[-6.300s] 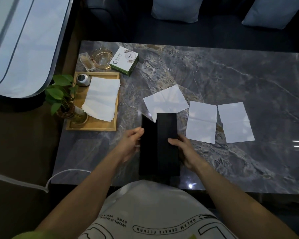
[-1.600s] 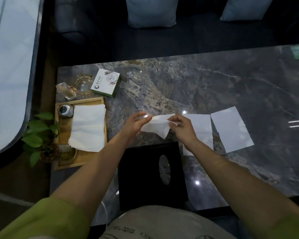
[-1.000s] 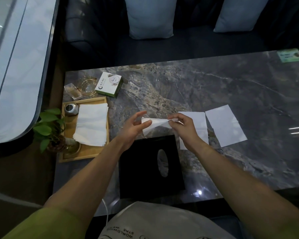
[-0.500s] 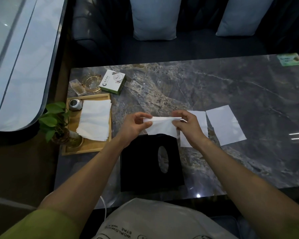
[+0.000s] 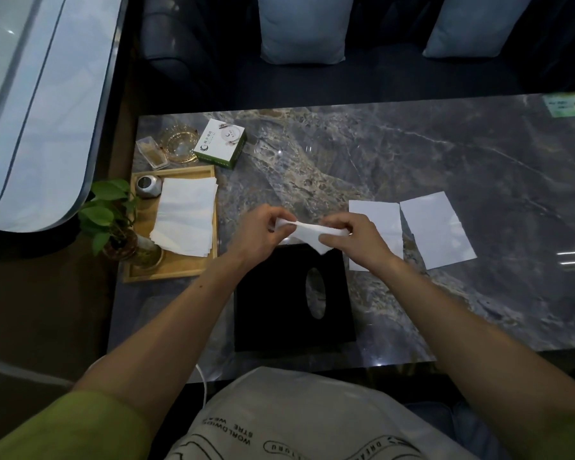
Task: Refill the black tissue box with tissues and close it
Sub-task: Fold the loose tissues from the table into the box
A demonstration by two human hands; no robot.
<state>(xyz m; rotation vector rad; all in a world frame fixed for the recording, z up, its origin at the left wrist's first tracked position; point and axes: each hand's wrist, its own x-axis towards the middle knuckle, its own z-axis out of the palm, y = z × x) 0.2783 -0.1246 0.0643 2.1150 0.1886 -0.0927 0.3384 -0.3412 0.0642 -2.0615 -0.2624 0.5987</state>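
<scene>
While both hands pinch the same tissue [image 5: 307, 231], I read this as a fold being made before anything goes into the box. My left hand [image 5: 259, 232] has thumb and fingers closed on the tissue's left end, and my right hand [image 5: 354, 239] grips the right end, knuckles up, so the sheet is drawn into a narrow band between the two sets of fingertips, with a loose corner drooping below the right fingers. Held taut like this, thin soft paper creases cleanly instead of crumpling, which I judge is the point of the two-handed grip.

Directly under and nearer to me than the fingers lies the black tissue box [image 5: 292, 297], a flat matte square with an oval slot just below the right fingertips; its far edge sits beneath the hanging corner. I cannot tell whether it holds anything yet.

Just beyond my right wrist, two flat tissues [image 5: 437, 230] lie side by side on the table [image 5: 478, 161], smooth white rectangles within easy reach, probably staged as the next sheets. Well to the left of my left fingers, a wooden tray [image 5: 173, 275] carries a squared stack of tissues [image 5: 186, 220], the supply, I judge. The tabletop is polished grey marble with pale veins and glare streaks, slick enough that loose sheets could slide
</scene>
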